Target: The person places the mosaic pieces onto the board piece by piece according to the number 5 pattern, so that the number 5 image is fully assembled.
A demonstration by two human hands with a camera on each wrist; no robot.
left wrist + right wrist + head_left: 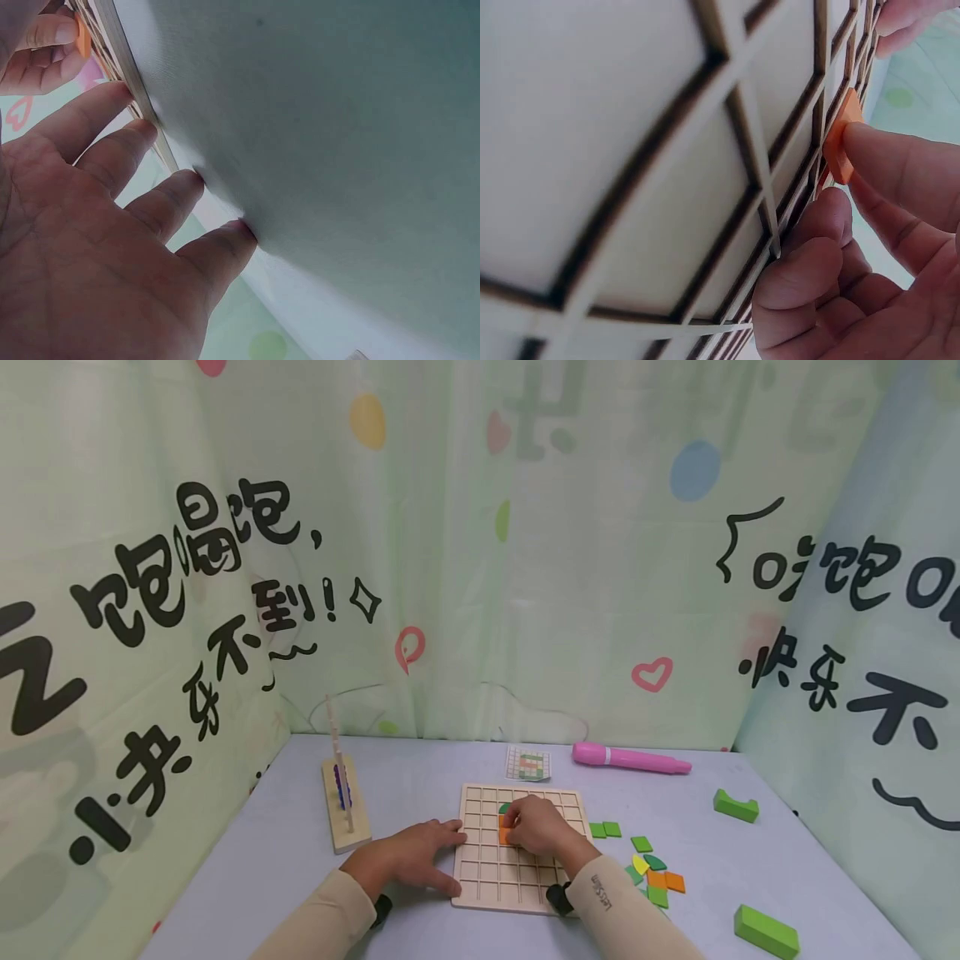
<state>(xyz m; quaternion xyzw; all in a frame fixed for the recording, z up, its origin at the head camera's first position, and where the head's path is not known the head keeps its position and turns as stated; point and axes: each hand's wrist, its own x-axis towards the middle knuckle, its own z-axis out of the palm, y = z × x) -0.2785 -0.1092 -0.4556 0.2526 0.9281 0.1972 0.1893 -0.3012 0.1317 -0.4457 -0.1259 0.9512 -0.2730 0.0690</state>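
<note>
Right wrist view: orange tile pinched over the grid board

Right wrist cam gave the grip: the right hand [536, 825] pinched an orange tile [849, 111] between thumb and finger, tile tipped on edge at the grid, other fingers curled by the slats. Whether its edge touched the board, couldn't tell.

Head cam hid most of that; only orange patches showed, just left of the right hand, with a green tile [504, 808] behind them. It did place the pinch: upper-middle of the wooden grid board [487, 889].

Left wrist cam showed the left hand [420, 853] spread, fingers apart, two tips against the board's side and two lower at the tabletop [322, 150]. Head cam added the thumb near the board's lower-left corner.

Only head cam had the layout: loose tiles [657, 879] in green, orange and yellow right of the board, pattern card [528, 764] behind it, pink tube [632, 758] beside the card, two green blocks [767, 932] far right, wooden stand [330, 785] left.
</note>
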